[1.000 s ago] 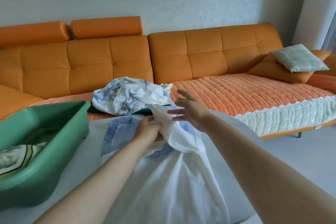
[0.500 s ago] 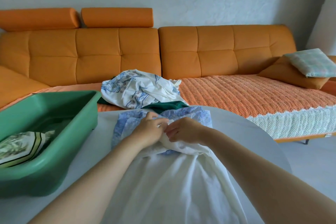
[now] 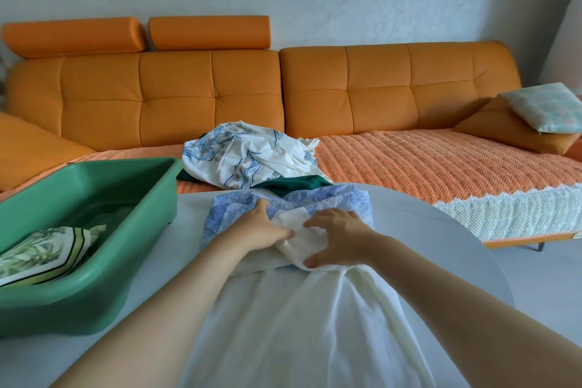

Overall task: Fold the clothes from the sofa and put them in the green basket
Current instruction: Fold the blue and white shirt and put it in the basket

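The left hand (image 3: 259,230) grips the bunched white garment (image 3: 299,324) on the counter (image 3: 425,230), while the right hand (image 3: 341,241) presses it, fingers spread.

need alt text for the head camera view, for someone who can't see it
A person's left hand grips and right hand presses a bunched white-and-blue garment on a white table. A green basket at left holds a folded leaf-print cloth. Behind, more crumpled clothes lie on an orange sofa.

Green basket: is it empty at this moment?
No, a folded leaf-patterned cloth already lies inside the green basket.
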`<state>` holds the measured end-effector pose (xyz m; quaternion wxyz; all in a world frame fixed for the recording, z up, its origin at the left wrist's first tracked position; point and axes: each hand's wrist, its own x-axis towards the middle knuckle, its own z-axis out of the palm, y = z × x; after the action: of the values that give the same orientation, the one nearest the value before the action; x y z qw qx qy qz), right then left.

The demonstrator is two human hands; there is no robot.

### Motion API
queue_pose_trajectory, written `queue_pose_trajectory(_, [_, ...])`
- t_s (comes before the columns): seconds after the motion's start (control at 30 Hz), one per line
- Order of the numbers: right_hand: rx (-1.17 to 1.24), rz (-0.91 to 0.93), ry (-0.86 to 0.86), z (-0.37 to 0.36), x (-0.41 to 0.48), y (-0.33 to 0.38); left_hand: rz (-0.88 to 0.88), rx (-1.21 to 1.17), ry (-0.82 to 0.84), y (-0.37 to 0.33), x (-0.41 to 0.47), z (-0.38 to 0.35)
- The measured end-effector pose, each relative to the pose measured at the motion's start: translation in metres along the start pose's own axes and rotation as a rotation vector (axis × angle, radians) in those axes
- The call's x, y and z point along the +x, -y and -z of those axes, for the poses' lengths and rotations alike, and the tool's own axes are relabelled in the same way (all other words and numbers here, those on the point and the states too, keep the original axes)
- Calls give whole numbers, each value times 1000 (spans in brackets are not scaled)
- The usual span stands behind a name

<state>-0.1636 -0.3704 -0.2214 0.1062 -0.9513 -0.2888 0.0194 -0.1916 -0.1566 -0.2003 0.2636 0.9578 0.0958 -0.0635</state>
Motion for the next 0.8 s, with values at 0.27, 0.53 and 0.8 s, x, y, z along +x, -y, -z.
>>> queue_pose_trajectory(0.27, [23,-51,-17,4,4,6,-130,-140,-135,12,3,19])
queue_pose_trajectory(0.53, [-98,-145,108,-3,14,3,-85,449,-166,18,2,8])
queue_pose_trajectory(0.8, [-113,-327,123,-20,25,-4,-199,449,-19,29,17,-34])
